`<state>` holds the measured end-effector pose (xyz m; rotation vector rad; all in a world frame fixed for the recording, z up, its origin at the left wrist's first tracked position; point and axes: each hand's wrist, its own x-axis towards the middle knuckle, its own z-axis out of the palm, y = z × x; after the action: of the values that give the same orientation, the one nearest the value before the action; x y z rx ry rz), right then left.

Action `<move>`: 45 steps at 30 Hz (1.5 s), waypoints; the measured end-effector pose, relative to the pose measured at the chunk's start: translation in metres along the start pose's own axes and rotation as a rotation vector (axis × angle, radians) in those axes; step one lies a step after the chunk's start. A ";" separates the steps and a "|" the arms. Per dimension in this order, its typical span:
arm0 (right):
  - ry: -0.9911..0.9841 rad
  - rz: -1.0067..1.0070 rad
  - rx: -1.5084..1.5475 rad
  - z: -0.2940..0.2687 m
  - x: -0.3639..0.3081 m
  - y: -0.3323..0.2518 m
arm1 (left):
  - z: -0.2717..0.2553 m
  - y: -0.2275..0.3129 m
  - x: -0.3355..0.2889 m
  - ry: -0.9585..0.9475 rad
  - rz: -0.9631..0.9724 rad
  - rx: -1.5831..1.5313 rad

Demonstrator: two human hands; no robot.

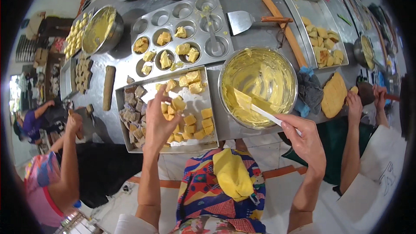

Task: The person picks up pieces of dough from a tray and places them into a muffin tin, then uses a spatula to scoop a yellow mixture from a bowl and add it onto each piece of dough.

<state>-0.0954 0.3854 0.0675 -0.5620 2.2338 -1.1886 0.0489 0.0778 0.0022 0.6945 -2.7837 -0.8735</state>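
Observation:
My left hand is over a rectangular metal tray, thumb and fingers spread apart above the cake cubes. Yellow cake cubes fill the tray's middle and right; greyish-purple cubes lie along its left side. My right hand is closed around the white handle of a spatula. The spatula's yellow-smeared blade rests inside a steel bowl, whose walls are coated with pale yellow batter. Beyond the tray, a muffin pan has yellow cake pieces in several of its cups.
A smeared spoon lies on the muffin pan. Behind the bowl are a wide scraper and a rolling pin. Another tray of cake pieces stands far right, near a grey cloth and flat dough. Co-workers' arms reach in both sides.

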 end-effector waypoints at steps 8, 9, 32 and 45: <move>0.101 0.305 0.591 -0.012 -0.028 0.033 | -0.011 0.062 0.021 -0.088 0.064 -0.460; 0.123 0.303 0.631 -0.012 -0.033 0.033 | -0.006 0.069 0.023 -0.073 0.060 -0.511; 0.261 -0.185 -0.166 -0.013 -0.068 0.000 | 0.030 0.110 0.049 -0.143 0.105 -0.612; 0.424 0.324 0.971 0.037 -0.063 0.039 | 0.051 0.119 0.040 0.028 0.391 -0.683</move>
<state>-0.0281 0.4194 0.0343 0.4520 1.6211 -2.0875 -0.0462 0.1707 0.0284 0.0483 -2.2271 -1.5557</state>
